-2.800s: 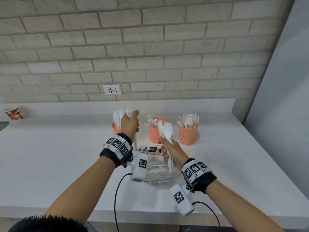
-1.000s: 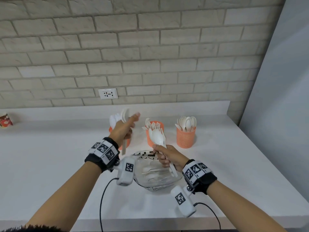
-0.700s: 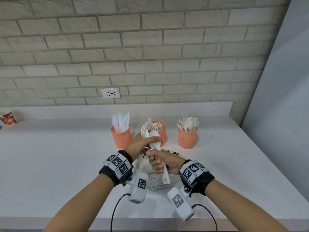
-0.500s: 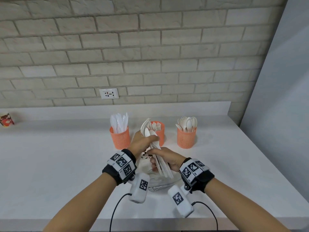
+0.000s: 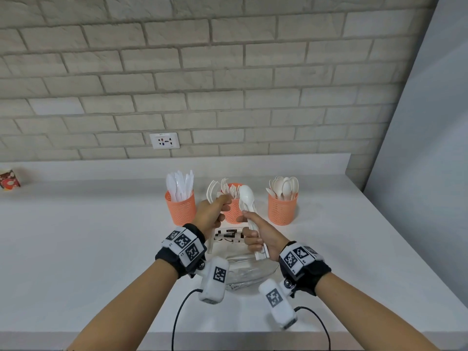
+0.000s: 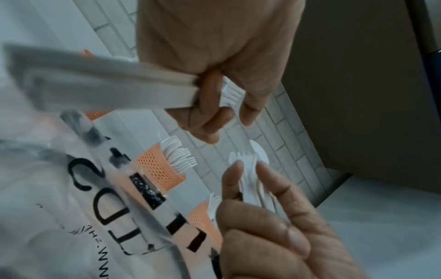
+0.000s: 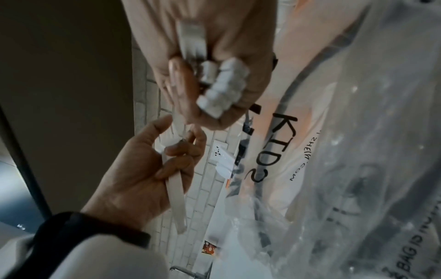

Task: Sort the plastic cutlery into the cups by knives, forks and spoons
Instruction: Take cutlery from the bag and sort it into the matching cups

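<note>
Cups (image 5: 181,208) at frame centre already bristle with sorted knives, forks, spoons. Left hand (image 5: 212,216) grips forks (image 5: 211,191), right hand (image 5: 263,235) clutches a spoon bundle (image 5: 247,198) — more remains in the bag (image 5: 249,271) below.

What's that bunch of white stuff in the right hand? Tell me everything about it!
The bunch is white plastic cutlery, several pieces stacked together. A spoon bowl tops it, standing nearly upright and tilted slightly left. The right hand grips the flat handles around their lower part, and the handle ends stick out below the fist, above a clear plastic bag. From the head view it sits in front of the middle cup. What the other pieces are is hard to tell.
</note>
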Available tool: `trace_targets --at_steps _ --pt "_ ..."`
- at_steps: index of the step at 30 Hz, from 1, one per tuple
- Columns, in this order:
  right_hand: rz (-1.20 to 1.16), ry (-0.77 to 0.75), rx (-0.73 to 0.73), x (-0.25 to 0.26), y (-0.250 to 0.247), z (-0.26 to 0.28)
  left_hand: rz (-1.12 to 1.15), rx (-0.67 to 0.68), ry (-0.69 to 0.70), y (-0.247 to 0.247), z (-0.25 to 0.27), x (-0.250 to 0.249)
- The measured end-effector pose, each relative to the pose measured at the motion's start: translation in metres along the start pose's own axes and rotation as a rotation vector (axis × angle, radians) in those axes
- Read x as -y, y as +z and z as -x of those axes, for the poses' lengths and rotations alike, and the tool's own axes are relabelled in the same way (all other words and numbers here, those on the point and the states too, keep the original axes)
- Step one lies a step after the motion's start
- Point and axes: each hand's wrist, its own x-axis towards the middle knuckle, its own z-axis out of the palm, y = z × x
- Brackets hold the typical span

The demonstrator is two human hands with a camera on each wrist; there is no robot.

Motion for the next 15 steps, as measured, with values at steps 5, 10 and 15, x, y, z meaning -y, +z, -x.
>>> trace_targets --at_steps 5,10,15 --pt "-0.020 -0.028 0.033 0.001 0.000 -0.002 -0.056 0.057 0.024 0.001 0.005 0.004" --pt "0.013 -0.055 0.065 -0.001 0.002 -0.002 -0.104 0.066 0.084 0.010 0.008 0.008" --pt "0.052 -0.089 0.059 -0.003 0.004 -0.006 -0.080 0.077 0.073 0.016 0.006 0.015"
